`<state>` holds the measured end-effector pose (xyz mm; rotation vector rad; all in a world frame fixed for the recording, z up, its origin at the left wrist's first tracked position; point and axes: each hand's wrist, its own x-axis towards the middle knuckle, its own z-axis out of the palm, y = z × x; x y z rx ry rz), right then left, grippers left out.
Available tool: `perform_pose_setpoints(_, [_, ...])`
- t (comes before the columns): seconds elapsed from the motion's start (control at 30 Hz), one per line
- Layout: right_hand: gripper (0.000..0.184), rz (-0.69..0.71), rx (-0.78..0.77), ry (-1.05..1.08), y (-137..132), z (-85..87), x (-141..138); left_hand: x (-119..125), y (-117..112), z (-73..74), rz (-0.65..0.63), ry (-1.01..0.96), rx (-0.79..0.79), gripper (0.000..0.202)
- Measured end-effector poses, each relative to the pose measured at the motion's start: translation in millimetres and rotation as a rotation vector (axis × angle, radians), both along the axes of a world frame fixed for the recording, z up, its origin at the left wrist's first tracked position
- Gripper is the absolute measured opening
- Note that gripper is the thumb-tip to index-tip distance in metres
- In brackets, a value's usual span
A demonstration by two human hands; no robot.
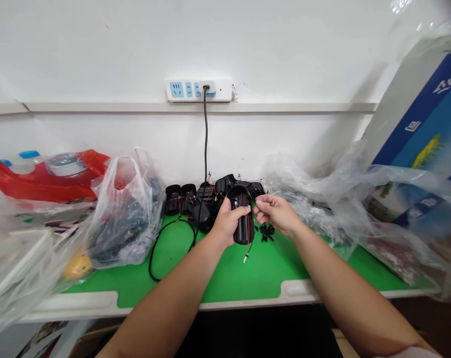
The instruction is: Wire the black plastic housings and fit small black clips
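My left hand [228,219] is wrapped around a black plastic housing [243,231], its thumb lying across the front. A thin red and black wire runs down the housing and ends in a small white connector [245,258] that dangles over the green mat. Just right of the housing is my right hand [272,211], with thumb and forefinger pinched together; whatever is between them is too small to make out. Below those fingers lies a little heap of small black parts [265,231]. More black housings [174,199] with red wires sit behind, against the wall.
A black cable [205,134] drops from the wall power strip [181,90] and loops on the green mat [218,278]. Plastic bags [121,219] and a red bag [28,181] crowd the left side. Clear plastic wrapping [344,199] and a large blue-and-white box [422,129] stand at the right.
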<state>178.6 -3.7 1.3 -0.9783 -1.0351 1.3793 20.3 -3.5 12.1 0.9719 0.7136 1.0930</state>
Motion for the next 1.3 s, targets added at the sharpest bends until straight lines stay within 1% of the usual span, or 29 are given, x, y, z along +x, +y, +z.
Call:
perform_pose_setpoints(0.1, [0.036,-0.02,0.003,-0.044,3.6,-5.5,0.2,-0.8,1.7,-0.9,0.022,0.009,-0.005,0.041])
perform_pose_setpoints(0.17, [0.031,-0.024,-0.039,-0.03,6.0,-9.1,0.7,-0.8,3.1,-1.9,0.023,0.012,-0.019,0.042])
perform_pose_setpoints(0.27, [0.022,-0.018,-0.17,0.072,10.3,-15.6,1.3,0.6,5.9,-5.3,0.009,0.031,-0.034,0.046])
perform_pose_setpoints(0.37, [0.016,-0.048,-0.285,0.202,15.9,-24.3,1.0,3.3,8.8,-10.8,0.058,0.077,-0.018,0.046])
perform_pose_setpoints(0.47, [0.013,-0.056,-0.329,0.305,21.6,-31.7,0.5,5.3,10.0,-14.9,0.103,0.12,0.001,0.043])
perform_pose_setpoints(0.53, [0.01,-0.019,-0.364,0.356,24.5,-33.8,1.0,5.5,9.8,-15.5,0.105,0.117,0.001,0.042])
perform_pose_setpoints(0.6, [0.013,0.027,-0.384,0.378,26.1,-33.7,2.3,5.1,9.7,-15.0,0.104,0.099,-0.023,0.043])
perform_pose_setpoints(0.67, [0.02,0.042,-0.356,0.364,26.0,-32.2,4.1,4.5,10.0,-14.4,0.106,0.083,-0.045,0.044])
perform_pose_setpoints(0.73, [0.024,0.02,-0.298,0.327,24.0,-29.6,5.5,4.1,10.7,-14.2,0.111,0.068,-0.046,0.043])
perform_pose_setpoints(0.83, [0.022,-0.003,-0.233,0.231,18.3,-22.9,6.2,3.9,11.3,-13.7,0.123,0.052,-0.04,0.045])
perform_pose_setpoints(0.97, [0.018,0.067,-0.1,0.076,8.1,-9.6,5.8,2.9,9.8,-10.0,0.142,0.052,-0.02,0.046])
perform_pose_setpoints(1.07, [0.027,0.11,-0.009,-0.012,1.5,-1.4,5.8,1.3,7.4,-5.3,0.124,0.026,0.005,0.047])
perform_pose_setpoints(1.17, [0.032,0.081,0.09,-0.035,-2.9,2.0,5.0,0.4,5.0,-1.7,0.108,0.005,0.014,0.047])
perform_pose_setpoints(1.3, [0.025,0.079,0.14,0.013,-5.8,2.2,2.7,1.1,2.9,-1.6,0.109,0.002,0.05,0.046])
